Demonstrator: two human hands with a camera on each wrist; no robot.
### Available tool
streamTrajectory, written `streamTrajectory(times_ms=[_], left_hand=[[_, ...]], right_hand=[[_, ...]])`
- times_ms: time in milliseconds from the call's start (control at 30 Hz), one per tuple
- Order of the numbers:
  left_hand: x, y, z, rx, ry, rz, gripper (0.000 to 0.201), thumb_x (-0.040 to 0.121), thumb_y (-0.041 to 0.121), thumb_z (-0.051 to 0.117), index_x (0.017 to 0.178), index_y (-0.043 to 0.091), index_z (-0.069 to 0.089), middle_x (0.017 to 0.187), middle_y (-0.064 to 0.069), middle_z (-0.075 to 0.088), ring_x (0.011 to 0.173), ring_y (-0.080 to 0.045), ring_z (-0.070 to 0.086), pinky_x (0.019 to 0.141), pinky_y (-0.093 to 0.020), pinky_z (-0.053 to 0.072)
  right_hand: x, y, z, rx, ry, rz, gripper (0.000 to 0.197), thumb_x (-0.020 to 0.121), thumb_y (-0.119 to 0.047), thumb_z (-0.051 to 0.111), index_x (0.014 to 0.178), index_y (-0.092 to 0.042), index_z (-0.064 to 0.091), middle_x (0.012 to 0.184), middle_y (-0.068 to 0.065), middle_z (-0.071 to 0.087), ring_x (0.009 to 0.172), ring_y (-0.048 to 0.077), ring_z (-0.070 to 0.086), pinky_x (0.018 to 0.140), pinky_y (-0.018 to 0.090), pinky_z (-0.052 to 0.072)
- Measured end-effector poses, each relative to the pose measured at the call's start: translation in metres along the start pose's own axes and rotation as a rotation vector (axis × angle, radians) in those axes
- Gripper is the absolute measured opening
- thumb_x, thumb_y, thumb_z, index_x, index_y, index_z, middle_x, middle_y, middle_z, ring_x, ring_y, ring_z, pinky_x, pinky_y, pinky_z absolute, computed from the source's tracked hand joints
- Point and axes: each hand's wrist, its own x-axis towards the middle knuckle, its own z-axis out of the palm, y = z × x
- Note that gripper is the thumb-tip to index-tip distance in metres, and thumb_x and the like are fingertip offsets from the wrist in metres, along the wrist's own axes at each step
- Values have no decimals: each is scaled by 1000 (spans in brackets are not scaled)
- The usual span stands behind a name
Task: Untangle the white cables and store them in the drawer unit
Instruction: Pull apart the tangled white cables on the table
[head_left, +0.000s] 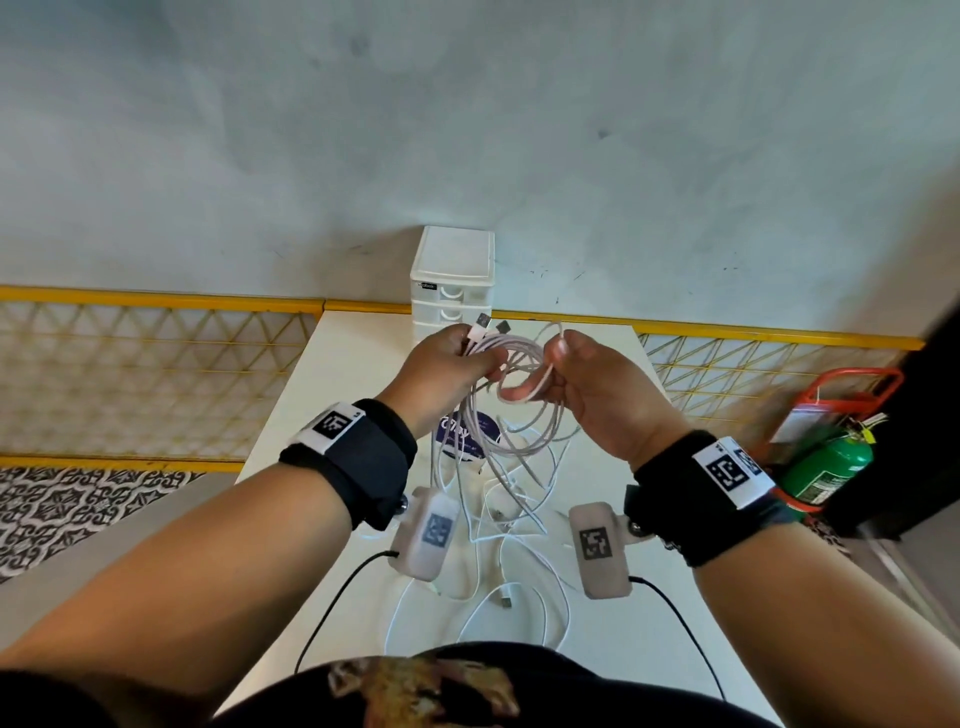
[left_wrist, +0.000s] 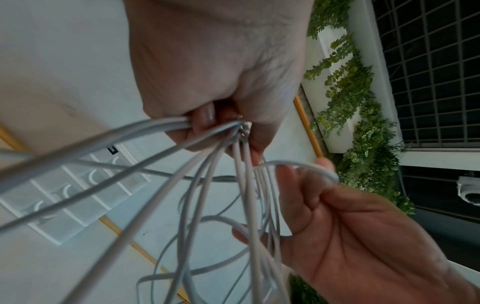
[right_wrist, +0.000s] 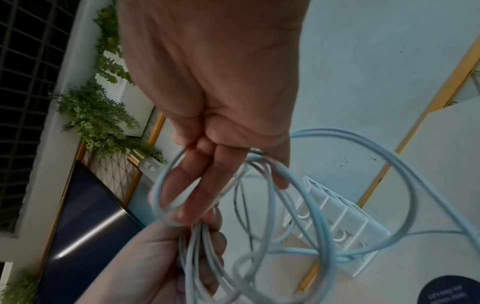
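Note:
Over the white table (head_left: 322, 395) I hold a tangle of white cables (head_left: 511, 374). My left hand (head_left: 462, 358) grips a bunch of strands, and two USB plugs (head_left: 483, 319) stick up above its fist. My right hand (head_left: 558, 358) pinches one loop (head_left: 524, 395) of the same tangle, and that loop (right_wrist: 166, 197) passes round its fingers (right_wrist: 197, 185). In the left wrist view the strands (left_wrist: 197, 164) fan out from the left hand (left_wrist: 221, 115) toward the right hand (left_wrist: 311, 185). More cable (head_left: 498, 525) lies loose on the table below. The white drawer unit (head_left: 453, 280) stands at the table's far edge, its drawers pushed in.
A round dark purple sticker (head_left: 480, 434) lies on the table under the hanging strands. A yellow lattice railing (head_left: 156, 364) runs behind the table. To the right of the table, a green fire extinguisher (head_left: 826, 467) stands in a red holder. Black leads (head_left: 332, 603) trail from the wrist cameras.

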Motion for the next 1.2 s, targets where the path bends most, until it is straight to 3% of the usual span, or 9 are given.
streamTrajectory(times_ms=[167,300,367,533,633,733,933,1100,1200], left_hand=[[2,-2,-11,64,117,26,12,88,22,66,82,12,66,74,5,69,75,-11,63,74,-25,45],[2,-4,-18,91,178,38,13,89,22,64,82,10,64,79,-1,71,79,-17,63,61,-10,41],[1,-5,-16,103,177,51,15,90,24,62,81,12,64,81,-3,71,82,-23,64,58,-8,40],[-6,-2,-10,48,115,63,20,93,28,60,93,8,65,77,8,71,91,-26,64,77,-28,46],[-10,1,-7,41,99,86,19,93,28,60,94,10,66,76,12,72,88,-13,65,79,-26,45],[-16,3,-3,36,74,97,16,94,28,60,92,13,66,74,16,70,77,3,62,76,-22,43],[-25,2,0,-32,-8,134,3,92,25,65,90,24,62,78,10,70,80,-7,65,90,-36,48],[-32,5,4,-190,46,52,63,74,35,78,126,24,45,107,-2,70,101,-16,68,97,-35,49],[-34,4,3,-163,5,32,65,63,47,79,116,15,59,104,-7,73,102,-25,68,99,-49,49]], right_hand=[[-13,4,-8,31,-65,8,38,92,-42,58,84,-5,51,57,8,61,60,24,61,77,45,53],[-20,5,-21,16,-76,49,45,78,-50,69,85,-8,55,52,6,56,49,18,52,76,49,38],[-21,4,-23,-4,-43,54,36,83,-44,63,84,-8,56,51,6,54,48,18,49,74,46,36],[-21,-4,-13,-57,55,74,28,89,-35,43,82,-9,52,76,9,69,68,27,63,68,35,45],[-21,-4,-5,-107,102,95,24,101,-27,38,90,-9,49,90,10,72,76,32,69,65,32,45],[-23,-7,3,-117,155,75,22,103,-15,38,85,-11,49,86,7,70,74,25,70,60,27,49],[-26,-5,8,-49,236,-1,16,94,1,53,83,-9,59,78,6,67,70,19,68,63,30,54],[-36,-6,21,145,226,3,23,89,12,53,80,-8,48,84,12,74,87,28,72,79,32,58],[-40,-7,23,122,247,-17,23,88,11,57,77,-8,50,88,11,73,86,26,72,75,32,58]])
